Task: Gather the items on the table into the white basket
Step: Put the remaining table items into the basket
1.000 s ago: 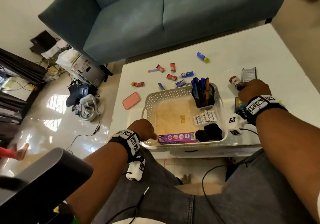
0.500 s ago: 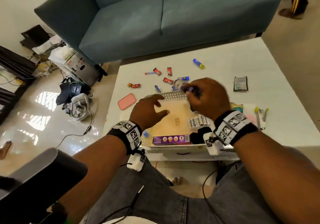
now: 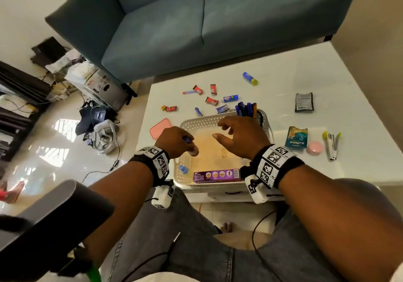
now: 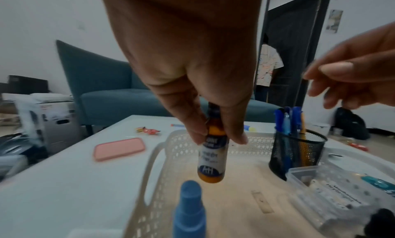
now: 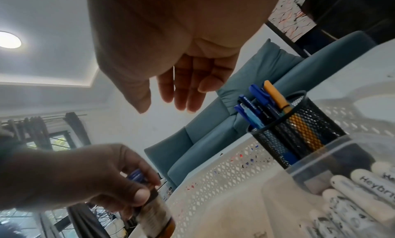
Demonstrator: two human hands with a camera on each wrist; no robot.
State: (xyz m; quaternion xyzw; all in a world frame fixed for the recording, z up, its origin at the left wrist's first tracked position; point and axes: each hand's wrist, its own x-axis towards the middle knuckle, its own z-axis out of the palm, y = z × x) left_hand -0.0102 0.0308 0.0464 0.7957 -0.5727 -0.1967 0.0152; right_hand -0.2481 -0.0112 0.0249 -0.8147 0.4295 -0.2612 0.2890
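Note:
My left hand (image 3: pixel 189 144) pinches a small amber bottle (image 3: pixel 193 150) with a blue cap by its neck. The bottle (image 4: pixel 211 158) hangs upright just above the floor of the white basket (image 3: pixel 209 121), in its left part. My right hand (image 3: pixel 226 131) hovers over the middle of the basket, fingers spread and empty (image 5: pixel 171 98). Loose on the table lie several candies (image 3: pixel 211 100), a blue glue stick (image 3: pixel 250 78), a dark sachet (image 3: pixel 304 102), a teal packet (image 3: pixel 296 138), a pink round tin (image 3: pixel 314 148) and a pink case (image 3: pixel 160 128).
The basket holds a black mesh pen holder (image 3: pixel 248 110), a purple box (image 3: pixel 217 174), a blue spray bottle (image 4: pixel 189 207) and a clear box of batteries (image 4: pixel 320 191). A metal tool with yellow tips (image 3: pixel 331 144) lies at the right. A sofa (image 3: pixel 196 20) stands behind the table.
My right hand carried the amber bottle from the table's right side over the basket and let go of it. My left hand left the front rim and took the bottle.

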